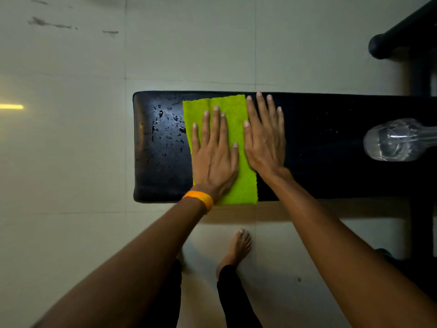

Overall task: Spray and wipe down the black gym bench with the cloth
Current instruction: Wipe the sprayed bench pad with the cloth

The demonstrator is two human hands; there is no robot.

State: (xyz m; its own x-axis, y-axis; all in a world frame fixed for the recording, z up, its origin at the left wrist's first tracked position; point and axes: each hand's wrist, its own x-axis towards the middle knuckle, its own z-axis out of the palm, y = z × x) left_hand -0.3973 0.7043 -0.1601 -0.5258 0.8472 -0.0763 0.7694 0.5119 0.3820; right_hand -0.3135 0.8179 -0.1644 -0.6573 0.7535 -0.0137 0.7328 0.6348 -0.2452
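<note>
- The cloth, a lime-green rectangle with a fuzzy terry nap and slightly ragged edges, is spread flat across the full width of the bench, near its left end.
- The bench is seen as a long black padded slab with rounded corners and a smooth, glossy vinyl-like skin.
- The left hand is laid palm-down on the cloth, its fingers straight and slightly spread; nothing is gripped, the cloth is only pressed.
- The right hand is laid flat beside it, fingers extended, mostly on the bare pad, with the thumb touching the cloth's right edge; nothing is held.
- Water droplets, irregular and shiny, are scattered over the pad left of the cloth.
- A clear plastic bottle with liquid inside is set on the bench well to the right.
- An orange wristband is worn on the left wrist.
- Pale, scuffed floor tiles are seen around the bench, with 1 bare foot below it.
- A black tubular frame is seen at the upper right.
</note>
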